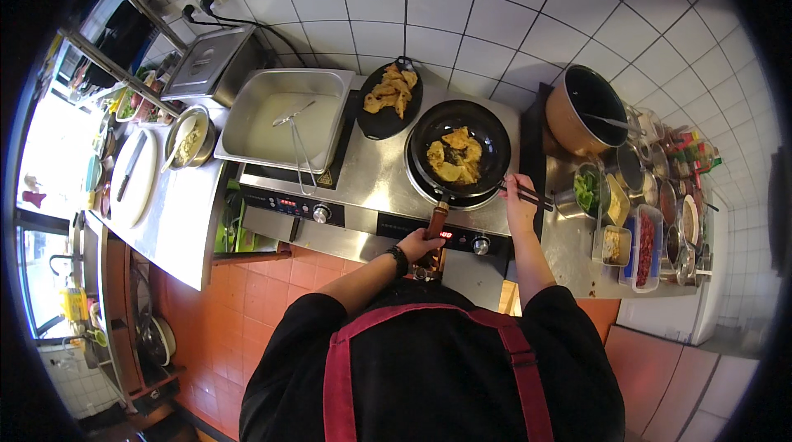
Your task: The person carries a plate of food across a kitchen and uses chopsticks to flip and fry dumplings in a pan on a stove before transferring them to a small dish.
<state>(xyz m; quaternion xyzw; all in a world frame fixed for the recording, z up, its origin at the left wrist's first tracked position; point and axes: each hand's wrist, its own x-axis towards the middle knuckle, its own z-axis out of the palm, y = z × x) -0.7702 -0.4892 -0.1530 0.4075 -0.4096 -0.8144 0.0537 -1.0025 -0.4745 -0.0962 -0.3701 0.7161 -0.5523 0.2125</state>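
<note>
My left hand grips the wooden handle of a black wok. Several yellow-brown fried pieces lie in the wok's bowl, which sits over the right-hand induction burner. My right hand holds dark chopsticks just beside the wok's right rim, their thin ends reaching toward it. Behind and left of the wok, a black oval plate bears a pile of similar fried pieces.
Left of the plate stands a deep steel pan of cloudy liquid with tongs across it. A copper-coloured pot and several ingredient containers crowd the right counter. A knife rests on a white cutting board at left.
</note>
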